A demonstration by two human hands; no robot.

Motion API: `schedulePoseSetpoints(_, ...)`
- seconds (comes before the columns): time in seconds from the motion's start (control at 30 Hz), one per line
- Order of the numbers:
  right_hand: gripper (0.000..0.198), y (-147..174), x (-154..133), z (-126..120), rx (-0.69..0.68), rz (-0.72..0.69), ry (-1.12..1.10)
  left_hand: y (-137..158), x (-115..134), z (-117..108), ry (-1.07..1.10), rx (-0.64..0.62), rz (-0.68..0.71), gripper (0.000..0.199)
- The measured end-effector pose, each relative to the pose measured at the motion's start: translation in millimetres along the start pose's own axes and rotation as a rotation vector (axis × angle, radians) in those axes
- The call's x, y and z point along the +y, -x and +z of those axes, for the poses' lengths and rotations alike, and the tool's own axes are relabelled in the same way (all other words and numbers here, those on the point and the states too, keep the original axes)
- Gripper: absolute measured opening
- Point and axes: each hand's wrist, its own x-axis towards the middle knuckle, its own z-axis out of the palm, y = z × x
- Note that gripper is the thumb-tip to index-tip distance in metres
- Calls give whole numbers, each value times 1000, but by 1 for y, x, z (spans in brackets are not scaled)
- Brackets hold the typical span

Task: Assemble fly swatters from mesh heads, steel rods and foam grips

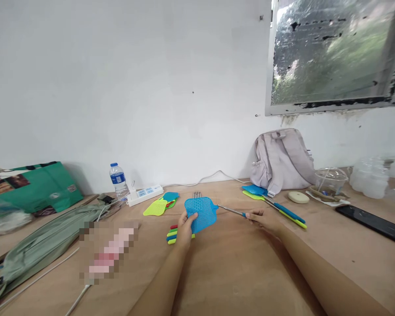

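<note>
Between my hands is a blue fly swatter [202, 214] with a perforated head and a thin metal rod. The head is pinched between the thumb and fingers of my left hand [186, 226]. My right hand [262, 218] grips the blue handle end of the same swatter, its rod pointing left toward the head. Partly hidden behind my left hand and the head are several coloured handles [172, 235] and metal rod ends [196, 194]. Beyond them lie loose swatter heads [156, 207] in yellow-green, blue, red and green. Blue and yellow-green swatters [288, 213] rest right of my right hand.
A power strip [145, 194], a water bottle [117, 177] and a green bag [52, 186] stand at the left. A grey-green cloth bag [46, 237] and a blurred-out object lie nearer. At the right are a backpack [281, 160], a plastic cup [331, 180] and a black phone [373, 224].
</note>
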Motion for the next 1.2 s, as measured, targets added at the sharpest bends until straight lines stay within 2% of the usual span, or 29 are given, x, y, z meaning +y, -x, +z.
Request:
schedulePoseSetpoints(0.27,41,-3,3,1,-7,-13,-4,-4,-3,-5,37,64,-19,38)
schedulePoseSetpoints(0.6,40,1,0,-1,-46,-10,3,-5,-1,-7,3,-15,-54,34)
schedulePoseSetpoints(0.93,33,9,-13,-10,-51,-9,97,1,13,-11,-346,-95,-147,41)
schedulePoseSetpoints(1.2,34,9,-12,-18,-134,-20,183,5,21,-11,-457,-181,-157,38)
